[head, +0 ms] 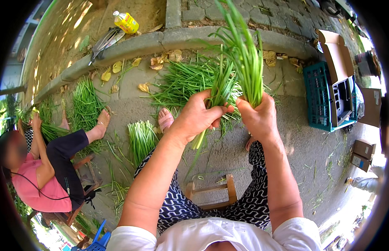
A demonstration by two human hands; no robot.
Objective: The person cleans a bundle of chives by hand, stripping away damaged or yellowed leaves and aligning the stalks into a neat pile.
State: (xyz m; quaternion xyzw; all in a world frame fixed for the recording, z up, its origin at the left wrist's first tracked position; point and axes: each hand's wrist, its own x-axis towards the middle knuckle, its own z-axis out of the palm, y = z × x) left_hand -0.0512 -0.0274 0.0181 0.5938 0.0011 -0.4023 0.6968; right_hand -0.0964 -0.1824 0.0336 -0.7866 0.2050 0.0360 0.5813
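Note:
My left hand (202, 116) is closed around a small bunch of green garlic chives (221, 86), whose pale cut ends stick out below it. Just to its right, my right hand (258, 116) grips a larger, taller bunch of the chives (246, 59), blades fanning upward. Beneath and behind both hands lies a loose heap of long green stalks (185, 81) on the pavement. A neat pile of chives (141, 139) with pale ends in line rests beside my sandalled foot (165, 119).
A seated person in pink (40, 188) handles stalks at the left, near another chive heap (85, 100). A concrete kerb (194, 37) runs behind. Beyond it stands a yellow-labelled bottle (127, 23). A teal crate (318, 94) and open carton (335, 58) are at right; a wooden stool (231, 188) is below.

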